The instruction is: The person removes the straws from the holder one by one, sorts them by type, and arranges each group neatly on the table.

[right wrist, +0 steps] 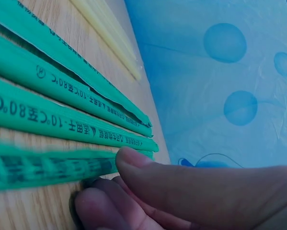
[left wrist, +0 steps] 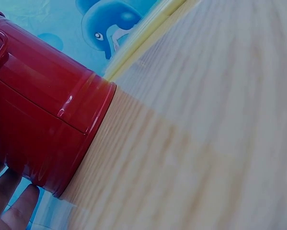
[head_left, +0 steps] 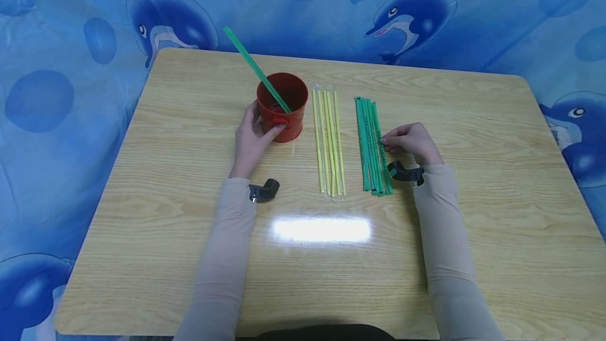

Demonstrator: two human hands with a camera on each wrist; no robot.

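Observation:
A red metal bucket [head_left: 294, 122] stands upright at the table's middle-left, and one green paper-wrapped straw [head_left: 251, 61] leans in it, its upper end sticking out to the far left. My left hand [head_left: 250, 143] grips the bucket's near left side, thumb by its small handle and fingers around the wall. To the right lies a row of green wrapped straws [head_left: 368, 146] with dark printing. At its right edge my right hand [head_left: 413, 140] pinches the outermost green straw [right wrist: 47, 167] between thumb and fingers. That straw looks blurred in the right wrist view.
Several yellow straws [head_left: 329, 141] in clear wrappers lie side by side between the bucket and the green row. All rest on a wooden table [head_left: 189, 136]. A blue dolphin-print sheet [head_left: 303, 20] rises behind its far edge. A light reflection glares on the near tabletop.

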